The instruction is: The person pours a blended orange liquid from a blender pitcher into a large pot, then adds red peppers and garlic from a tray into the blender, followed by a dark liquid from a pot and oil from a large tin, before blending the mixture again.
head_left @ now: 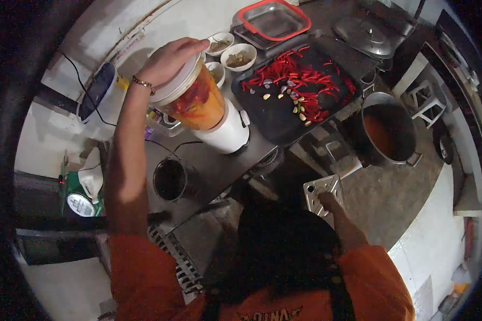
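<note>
One open left hand (170,60) rests on the blender lid (178,82); our right hand (329,203) grips the metal tin (327,184); pressing unevenly, we could tip the blender (206,108).

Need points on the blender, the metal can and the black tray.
Blender (209,113): head view, on the jar's lower side.
Metal can (327,185): head view, on its top face.
Black tray (263,114): head view, on bare surface beside the red chilies (289,68).

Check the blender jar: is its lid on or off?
On. The white lid caps the blender jar, which shows orange and red contents, and the person's left hand rests across the top.
</note>
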Action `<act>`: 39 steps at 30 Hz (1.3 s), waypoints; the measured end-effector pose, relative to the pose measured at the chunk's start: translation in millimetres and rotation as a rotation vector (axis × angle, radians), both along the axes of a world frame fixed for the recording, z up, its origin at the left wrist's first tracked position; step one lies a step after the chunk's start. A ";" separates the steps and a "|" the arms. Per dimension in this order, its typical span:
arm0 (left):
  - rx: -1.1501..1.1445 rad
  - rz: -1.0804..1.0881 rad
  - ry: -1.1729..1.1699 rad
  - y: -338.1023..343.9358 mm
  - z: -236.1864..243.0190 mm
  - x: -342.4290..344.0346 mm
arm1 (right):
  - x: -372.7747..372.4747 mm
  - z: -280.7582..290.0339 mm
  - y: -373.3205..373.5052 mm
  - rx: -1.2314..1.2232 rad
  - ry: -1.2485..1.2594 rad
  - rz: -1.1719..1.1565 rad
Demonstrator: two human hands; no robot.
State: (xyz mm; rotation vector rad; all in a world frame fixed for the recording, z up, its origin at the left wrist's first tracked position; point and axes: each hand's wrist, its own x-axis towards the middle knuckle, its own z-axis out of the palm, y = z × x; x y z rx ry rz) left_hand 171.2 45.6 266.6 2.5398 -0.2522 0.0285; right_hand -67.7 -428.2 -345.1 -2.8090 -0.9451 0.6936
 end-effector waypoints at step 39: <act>-0.030 -0.041 0.003 -11.8 2.9 4.0 | 32.8 14.5 32.0 0.413 0.450 -0.916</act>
